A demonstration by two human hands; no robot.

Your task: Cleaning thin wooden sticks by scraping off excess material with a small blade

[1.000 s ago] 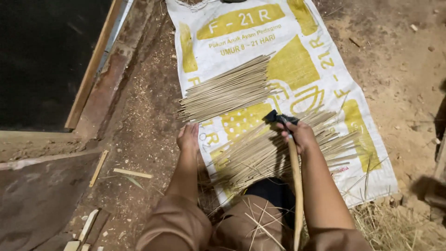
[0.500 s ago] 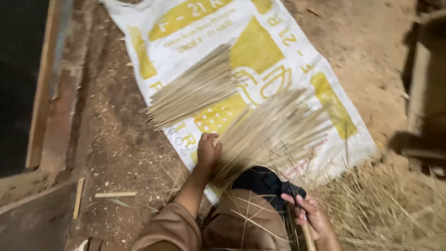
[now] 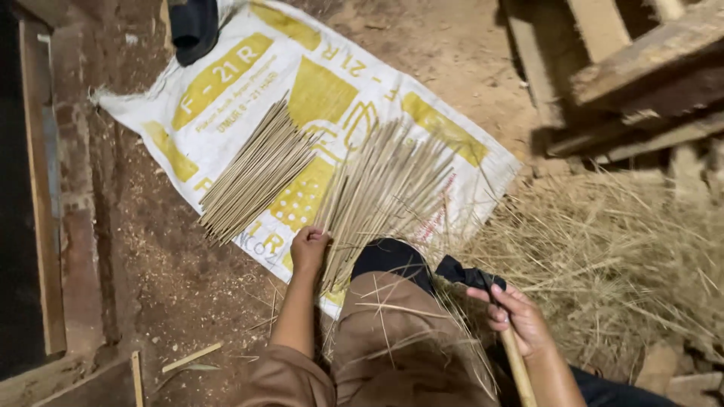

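In the head view, a white and yellow woven sack point(image 3: 332, 90) lies flat on the dirt ground point(image 3: 173, 279), its long side running from the upper left toward the right. Two lots of thin bamboo sticks rest on it. A tidy bundle of sticks point(image 3: 256, 173) lies aslant near the sack's left part, its lower ends reaching the sack's near edge. Just beside it, toward the middle of the sack, a looser fan of sticks point(image 3: 385, 188) spreads out, its near ends gathered at the sack's near edge.

The left hand point(image 3: 311, 249) rests at that near edge, fingers curled shut around the gathered near ends of the looser fan. The right hand point(image 3: 516, 316) is well apart from the sack, off its right corner, over a heap of dry straw-like shavings point(image 3: 618, 264). It is wrapped closed around the wooden handle point(image 3: 519, 369) of a tool whose head is bound in dark cloth point(image 3: 467, 275); the blade itself is hidden.

The person's knee in brown trousers point(image 3: 392, 339) sits between the two arms, with loose shavings on it. A dark cloth item point(image 3: 194, 26) lies at the sack's far left corner. Rough timber pieces point(image 3: 626, 75) stand past the sack's right end, and a wooden plank point(image 3: 41, 188) runs along the left.
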